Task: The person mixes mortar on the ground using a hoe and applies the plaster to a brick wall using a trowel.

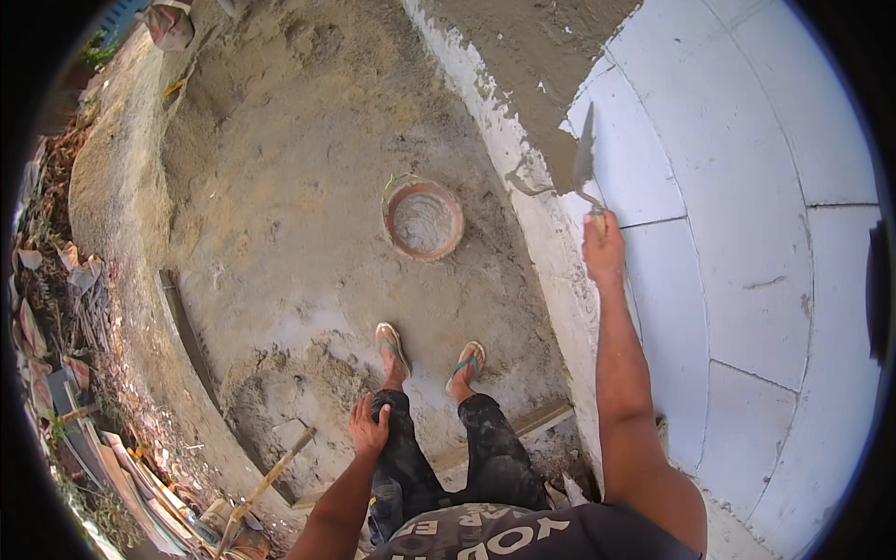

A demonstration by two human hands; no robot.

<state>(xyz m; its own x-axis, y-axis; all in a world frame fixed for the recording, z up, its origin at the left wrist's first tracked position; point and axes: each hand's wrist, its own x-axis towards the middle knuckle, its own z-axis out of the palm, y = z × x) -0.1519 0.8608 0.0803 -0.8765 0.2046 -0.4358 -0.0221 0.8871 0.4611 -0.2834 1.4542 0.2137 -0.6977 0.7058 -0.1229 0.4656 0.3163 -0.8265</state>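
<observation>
I record rough, sandy ground (pixel 289 168). On it, ahead and between my left hand (pixel 368 427) and right hand (pixel 604 250), stands a bucket (pixel 455 227). Sandalled feet (pixel 393 349) are just ahead of the left hand; left of that hand lies a board (pixel 189 334), then scrap (pixel 126 476) farther out.

– Dull metal is seen on the trowel (pixel 584 157), fitted with a wooden-looking handle (pixel 598 221)!
– And smooth, matt blocks (pixel 747 196) are partly coated in rough, uneven mortar (pixel 541 56)!
– The ground (pixel 299 168)?
– Gritty and sandy, roughly trodden, it is seen
</observation>
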